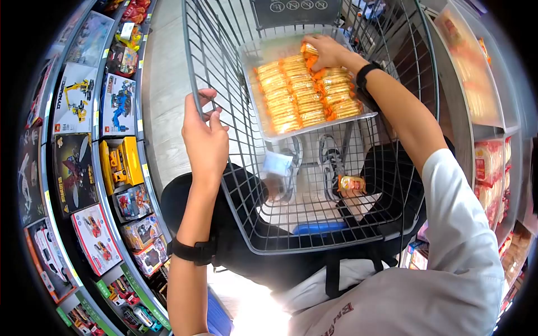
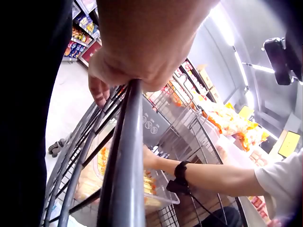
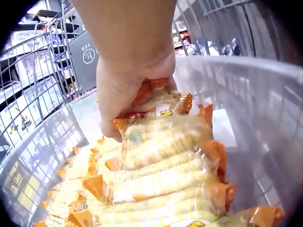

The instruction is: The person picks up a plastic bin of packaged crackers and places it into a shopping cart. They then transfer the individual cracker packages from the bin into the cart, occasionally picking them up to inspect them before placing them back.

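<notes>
A clear plastic bin (image 1: pixel 246 84) in the shopping cart (image 1: pixel 193 56) holds rows of snack packets (image 1: pixel 274 101) in clear wrappers with orange ends. My right hand (image 1: pixel 328 53) reaches into the bin's far right part and grips a snack packet (image 1: pixel 309 49) at the end of the middle row. From the right wrist view, the palm hides most of that packet (image 3: pixel 154 92), and more packets (image 3: pixel 161 175) lie in line in front of it. On the cart's left side, my left hand (image 1: pixel 206 137) holds the top rail (image 2: pixel 125 165), fingers bent over it.
A single loose snack packet (image 1: pixel 352 183) and a pale blue-white packet (image 1: pixel 277 163) lie low in the cart. Shelves of boxed toys (image 1: pixel 119 103) line the left. Clear bins of packaged food (image 1: pixel 468 73) stand close on the right.
</notes>
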{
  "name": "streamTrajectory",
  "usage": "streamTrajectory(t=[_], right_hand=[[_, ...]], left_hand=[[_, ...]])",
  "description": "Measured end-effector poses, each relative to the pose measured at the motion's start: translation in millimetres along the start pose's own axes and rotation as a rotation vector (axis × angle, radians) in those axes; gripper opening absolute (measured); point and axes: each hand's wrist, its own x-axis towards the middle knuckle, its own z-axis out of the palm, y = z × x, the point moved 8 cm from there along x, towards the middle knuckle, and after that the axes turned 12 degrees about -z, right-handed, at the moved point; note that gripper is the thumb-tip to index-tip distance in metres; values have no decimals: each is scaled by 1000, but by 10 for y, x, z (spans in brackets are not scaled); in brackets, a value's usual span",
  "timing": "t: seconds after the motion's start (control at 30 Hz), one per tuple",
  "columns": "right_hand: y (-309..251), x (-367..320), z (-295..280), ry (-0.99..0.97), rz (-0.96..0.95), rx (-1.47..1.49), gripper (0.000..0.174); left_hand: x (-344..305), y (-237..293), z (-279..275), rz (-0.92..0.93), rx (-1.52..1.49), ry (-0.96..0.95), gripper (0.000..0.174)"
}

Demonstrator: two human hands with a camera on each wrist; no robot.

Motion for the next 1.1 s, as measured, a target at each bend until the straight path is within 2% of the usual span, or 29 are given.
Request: streamTrajectory(t=[0.1,0.13,0.17,0.2,0.23,0.27,0.3,0.33,0.37,0.43,0.5,0.53,0.6,0.67,0.77,0.83,0.87,0.9,0.97,1.03,1.1], right_hand=[[-60,36,-289,89,-33,-80,89],[-70,22,-499,264,-58,-5,86],[-76,0,-710,439,-86,71,83],[-180,-59,-937,506,-25,255,73],[-361,-95,-1133,521,-39,244,73],[-434,-143,-1178,503,49,633,68],[-554,-268,-1174,464,138,1026,64],[-882,-381,-1296,483,44,1333,54],[-1091,-544,-1398,493,28,1328,54],[-1507,-844,-1380,458,59,1841,51],[-1953,-1184,-1354,352,12,2009,54],[-2152,-1332,-1344,342,-62,2068,57],[-2406,-1592,-1204,373,-48,2111,62],[-2560,-1830,-1046,405,9,2151,64],[-2648,-2047,-928,438,-85,2120,64],[-2588,-2172,-814,684,152,1890,64],[-2586,-2275,-805,738,250,1825,57],[-2558,-2306,-729,744,259,1829,57],[-2398,-2348,-599,717,311,1631,49],[-2365,-2384,-604,759,335,1527,43],[-2335,-2462,-667,779,384,1187,44]], left_hand=[[26,2,-41,109,55,79,37],[36,-3,-56,80,43,62,44],[39,30,-65,95,36,72,44],[1,136,-110,229,132,190,49],[-52,243,-161,363,231,312,56],[-75,306,-169,455,296,342,66],[-181,439,-133,549,314,405,67],[-275,533,-136,599,316,405,69],[-361,638,-123,652,314,406,70],[-606,792,-49,670,241,345,74],[-779,731,229,332,-330,-146,86],[-966,795,357,252,-443,-292,94],[-1320,800,624,117,-588,-546,111],[-1537,750,730,92,-675,-582,112],[-1737,605,894,46,-782,-612,114],[-1795,389,1019,-90,-885,-603,114],[-1843,302,1091,-154,-947,-637,108],[-1891,264,1115,-163,-942,-642,108],[-1940,143,1249,-366,-1129,-710,101],[-1920,37,1309,-413,-1211,-730,98],[-1897,-16,1352,-430,-1310,-781,97]])
